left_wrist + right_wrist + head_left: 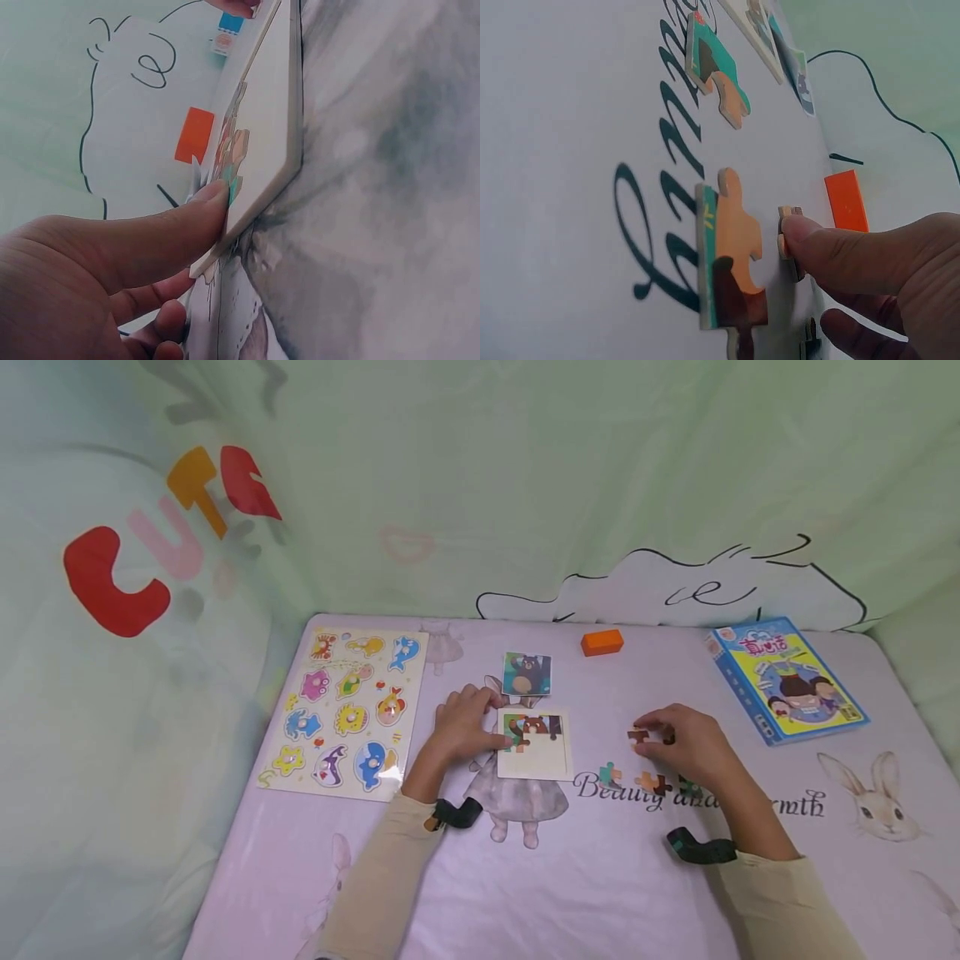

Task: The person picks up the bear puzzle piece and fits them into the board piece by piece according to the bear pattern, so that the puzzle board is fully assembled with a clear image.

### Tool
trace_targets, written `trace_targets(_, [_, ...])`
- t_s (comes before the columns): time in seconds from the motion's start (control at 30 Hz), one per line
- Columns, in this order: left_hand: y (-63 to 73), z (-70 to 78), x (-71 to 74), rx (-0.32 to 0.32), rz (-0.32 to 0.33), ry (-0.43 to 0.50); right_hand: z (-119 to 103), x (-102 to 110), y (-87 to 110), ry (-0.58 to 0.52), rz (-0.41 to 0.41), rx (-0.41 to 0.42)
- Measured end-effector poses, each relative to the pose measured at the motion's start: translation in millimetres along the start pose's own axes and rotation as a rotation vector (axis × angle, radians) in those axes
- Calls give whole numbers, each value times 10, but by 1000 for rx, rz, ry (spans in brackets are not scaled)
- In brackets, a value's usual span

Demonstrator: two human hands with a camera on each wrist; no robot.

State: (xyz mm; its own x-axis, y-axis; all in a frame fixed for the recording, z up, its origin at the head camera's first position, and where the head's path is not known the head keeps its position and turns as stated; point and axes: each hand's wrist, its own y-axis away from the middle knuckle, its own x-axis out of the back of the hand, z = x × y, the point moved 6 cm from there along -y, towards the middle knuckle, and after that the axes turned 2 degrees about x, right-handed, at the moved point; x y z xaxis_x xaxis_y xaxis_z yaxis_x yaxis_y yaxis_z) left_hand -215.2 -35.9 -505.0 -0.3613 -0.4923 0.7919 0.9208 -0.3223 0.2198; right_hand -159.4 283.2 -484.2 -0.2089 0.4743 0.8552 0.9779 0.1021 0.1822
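My left hand (467,727) holds the left side of a square wooden puzzle board (536,766). Its thumb (206,206) presses on the board's face beside the fitted pieces, with the other fingers around the corner. Fitted pieces (528,727) of a brown bear picture fill the top and left of the frame; the rest is bare. Between thumb and fingers, my right hand (693,743) pinches a brown jigsaw piece (637,737), low over the cloth. Loose jigsaw pieces lie nearby: a green-orange one (609,775), an orange-brown one (735,255) and a dark green one (690,787) partly under the hand.
Behind the board lies a bear picture card (527,674). An orange block (602,642) stands farther back. A sea-animal peg puzzle (341,714) lies on the left, a blue and yellow box (791,681) on the right. Curtains (480,493) rise along the table's back and left.
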Motion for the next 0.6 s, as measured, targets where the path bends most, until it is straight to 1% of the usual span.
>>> trace_targets(0.37, [-5,12,9,-1,-2,-18,-78,16,-3,-34,-21,15])
trace_targets(0.43, [-6,7,5,-1,-2,-24,-119,6,0,-47,-14,13])
trace_targets(0.5, [-8,3,2,-1,-3,-25,-183,-1,0,-67,13,21])
trace_targets(0.6, [-7,2,-1,-2,-3,-24,-308,-17,-12,-124,46,35])
